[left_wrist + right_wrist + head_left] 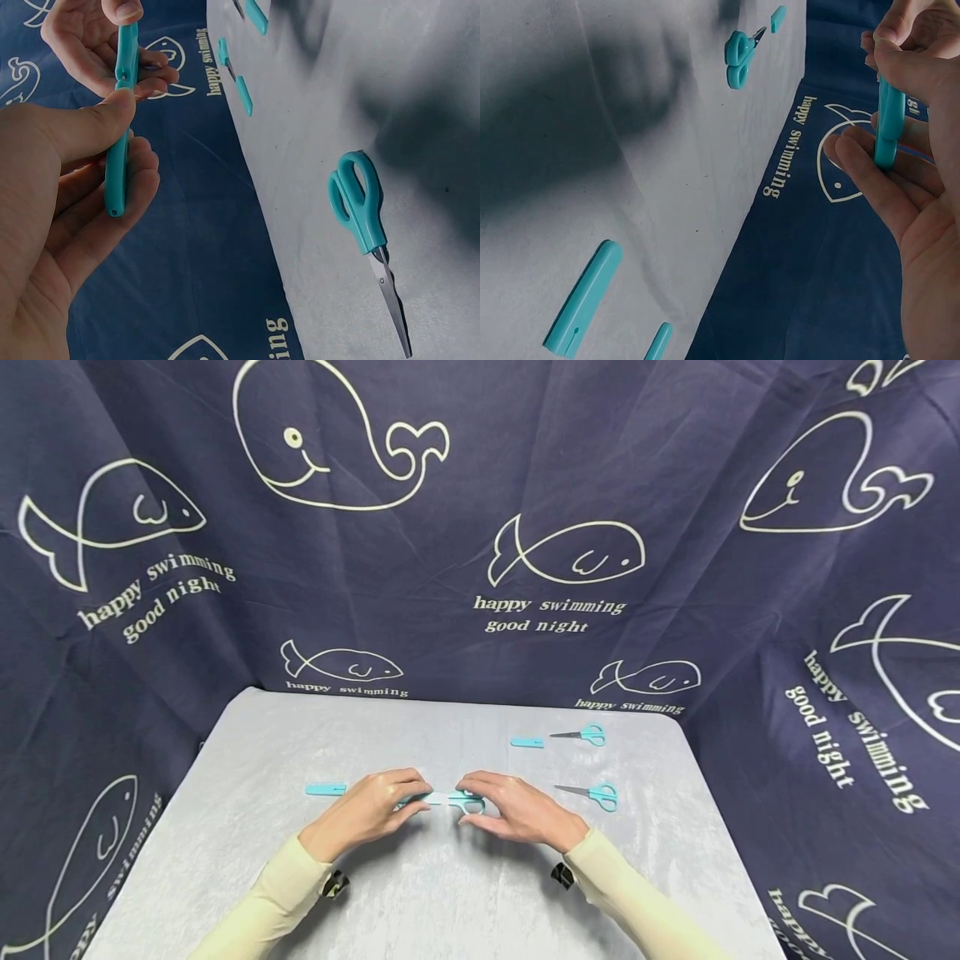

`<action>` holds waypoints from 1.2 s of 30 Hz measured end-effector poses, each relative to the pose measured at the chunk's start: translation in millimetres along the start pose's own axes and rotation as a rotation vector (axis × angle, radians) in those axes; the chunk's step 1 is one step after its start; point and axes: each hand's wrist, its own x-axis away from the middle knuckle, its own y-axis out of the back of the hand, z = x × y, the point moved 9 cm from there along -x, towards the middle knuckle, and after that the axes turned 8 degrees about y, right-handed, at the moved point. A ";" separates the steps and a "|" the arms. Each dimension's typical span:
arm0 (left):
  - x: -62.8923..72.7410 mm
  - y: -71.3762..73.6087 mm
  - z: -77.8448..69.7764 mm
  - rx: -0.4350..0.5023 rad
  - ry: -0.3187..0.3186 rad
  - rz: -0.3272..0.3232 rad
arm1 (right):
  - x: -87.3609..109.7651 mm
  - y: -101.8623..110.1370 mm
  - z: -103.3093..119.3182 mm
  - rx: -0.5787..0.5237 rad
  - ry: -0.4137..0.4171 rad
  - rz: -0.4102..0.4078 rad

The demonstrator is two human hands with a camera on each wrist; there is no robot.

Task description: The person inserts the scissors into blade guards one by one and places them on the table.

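Note:
My left hand pinches a teal blade cover between thumb and fingers. Facing it, my right hand holds a pair of scissors by the teal handles. In the left wrist view, cover and handles line up end to end and appear to meet. No blade of this pair shows in either wrist view, and I cannot tell how far it sits inside the cover. Both hands are held above the table, fingertips close together.
To the right lie two bare-bladed scissors, a nearer pair and a farther pair. A loose teal cover lies by the farther pair; another cover is left of my left hand. Dark printed curtain surrounds the grey table.

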 end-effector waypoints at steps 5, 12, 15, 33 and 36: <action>0.3 0.1 -0.6 -0.003 -0.002 0.002 | -0.2 -1.0 -0.4 0.003 -0.009 0.011; 0.2 0.2 -1.2 0.005 0.001 0.007 | -0.9 0.3 1.9 0.009 0.006 0.002; 0.3 -0.4 -0.8 0.004 0.000 0.006 | -0.9 0.6 2.4 0.006 0.009 -0.004; 1.0 -2.0 -2.7 0.001 -0.009 -0.001 | 0.0 0.0 3.5 0.003 0.008 -0.005; 0.6 -2.1 -2.4 -0.002 -0.010 -0.001 | -0.3 0.6 3.8 0.005 0.011 -0.008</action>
